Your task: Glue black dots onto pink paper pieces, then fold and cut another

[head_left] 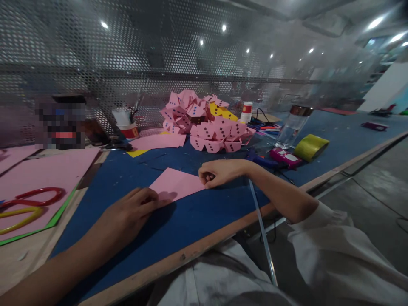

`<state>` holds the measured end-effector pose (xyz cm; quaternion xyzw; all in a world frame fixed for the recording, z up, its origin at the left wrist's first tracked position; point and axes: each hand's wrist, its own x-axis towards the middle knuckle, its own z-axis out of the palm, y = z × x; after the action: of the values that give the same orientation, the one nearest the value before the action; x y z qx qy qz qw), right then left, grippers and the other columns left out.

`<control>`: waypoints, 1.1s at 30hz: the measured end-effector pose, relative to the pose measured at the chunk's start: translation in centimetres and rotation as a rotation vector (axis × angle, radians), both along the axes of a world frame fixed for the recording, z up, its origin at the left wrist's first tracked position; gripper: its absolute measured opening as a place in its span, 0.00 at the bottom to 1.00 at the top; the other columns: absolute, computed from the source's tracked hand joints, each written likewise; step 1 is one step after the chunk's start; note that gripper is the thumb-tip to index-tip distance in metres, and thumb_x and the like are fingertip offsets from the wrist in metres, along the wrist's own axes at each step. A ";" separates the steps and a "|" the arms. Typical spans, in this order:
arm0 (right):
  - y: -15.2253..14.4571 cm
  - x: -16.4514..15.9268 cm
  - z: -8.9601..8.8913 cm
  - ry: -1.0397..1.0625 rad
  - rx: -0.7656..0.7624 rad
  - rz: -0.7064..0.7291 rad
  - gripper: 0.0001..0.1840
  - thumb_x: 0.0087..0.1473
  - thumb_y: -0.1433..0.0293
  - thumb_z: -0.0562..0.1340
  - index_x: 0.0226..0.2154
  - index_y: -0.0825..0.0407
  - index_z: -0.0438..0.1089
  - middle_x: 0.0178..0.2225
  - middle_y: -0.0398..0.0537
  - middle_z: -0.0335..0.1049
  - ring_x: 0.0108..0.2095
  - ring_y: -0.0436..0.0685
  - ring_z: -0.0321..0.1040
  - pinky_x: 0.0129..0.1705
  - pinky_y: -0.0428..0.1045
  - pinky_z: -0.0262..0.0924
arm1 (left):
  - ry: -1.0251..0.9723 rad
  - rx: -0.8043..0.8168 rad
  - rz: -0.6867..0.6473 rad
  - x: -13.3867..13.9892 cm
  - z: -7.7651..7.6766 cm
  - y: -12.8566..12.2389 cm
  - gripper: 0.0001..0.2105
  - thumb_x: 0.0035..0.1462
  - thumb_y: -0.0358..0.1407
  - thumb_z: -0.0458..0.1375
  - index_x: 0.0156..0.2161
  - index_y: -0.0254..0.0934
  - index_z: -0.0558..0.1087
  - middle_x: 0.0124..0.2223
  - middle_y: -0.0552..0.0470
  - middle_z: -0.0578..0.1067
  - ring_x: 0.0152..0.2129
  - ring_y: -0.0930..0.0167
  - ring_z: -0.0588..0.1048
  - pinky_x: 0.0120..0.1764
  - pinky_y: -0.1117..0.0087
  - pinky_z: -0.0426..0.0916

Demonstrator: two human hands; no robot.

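A perforated metal screen (134, 55) stands behind the blue tabletop (191, 229) where you sit, with small lights showing through it. The pink sheet (178, 182) lies flat between your two hands, its peak pointing away from you. Your left hand (137, 208) rests at its near-left corner, fingertips on the edge; whether they pinch or only press, I cannot tell. Your right hand (219, 173) is curled, thumb and finger closed on the right-hand corner. You appear to be at a folding step — lining up or creasing the near edge — and the next move seems to call for holding the left corner steady while the right hand runs the crease firm. Beyond your right hand sit folded pink pieces (219, 136) marked with rows of dark diamond-like dots, symbols rather than writing. The paper cup (129, 131) beyond your left hand and the stacked cups (246, 112) past the folded pieces carry red and yellow print, too small to read. To the right of your right hand, the magenta device (285, 157) has pale patches — no brand legible — and the yellow roll (310, 148) beside it shows no lettering.
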<state>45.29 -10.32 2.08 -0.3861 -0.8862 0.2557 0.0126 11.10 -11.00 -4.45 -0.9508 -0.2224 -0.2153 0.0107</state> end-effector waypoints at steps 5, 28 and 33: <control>-0.5 -1.3 -0.7 0.056 0.057 -0.019 0.04 0.56 0.72 0.64 0.37 0.54 0.72 0.38 0.47 0.71 0.37 0.54 0.67 0.38 0.47 0.58 | 0.019 0.000 -0.009 -0.1 -0.2 0.0 0.21 0.70 0.29 0.48 0.57 0.51 0.77 0.44 0.49 0.76 0.38 0.66 0.76 0.42 0.68 0.72; -1.2 -4.0 -0.8 -0.014 0.113 -0.131 0.08 0.53 0.68 0.64 0.38 0.51 0.72 0.40 0.49 0.70 0.42 0.59 0.65 0.41 0.50 0.56 | 0.036 -0.012 0.010 0.4 0.0 -0.2 0.20 0.71 0.30 0.48 0.59 0.49 0.76 0.45 0.49 0.76 0.38 0.67 0.75 0.42 0.68 0.69; -1.3 -3.1 -1.0 -0.032 0.106 -0.137 0.08 0.53 0.71 0.63 0.38 0.52 0.74 0.41 0.50 0.70 0.43 0.59 0.65 0.44 0.51 0.58 | 0.020 -0.017 -0.003 0.3 -0.1 0.0 0.22 0.70 0.29 0.48 0.61 0.51 0.74 0.45 0.49 0.76 0.38 0.67 0.75 0.42 0.67 0.70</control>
<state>42.17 -11.58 1.10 -0.4486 -0.8701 0.2009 0.0360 11.38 -11.02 -4.55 -0.9534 -0.2227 -0.2037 0.0045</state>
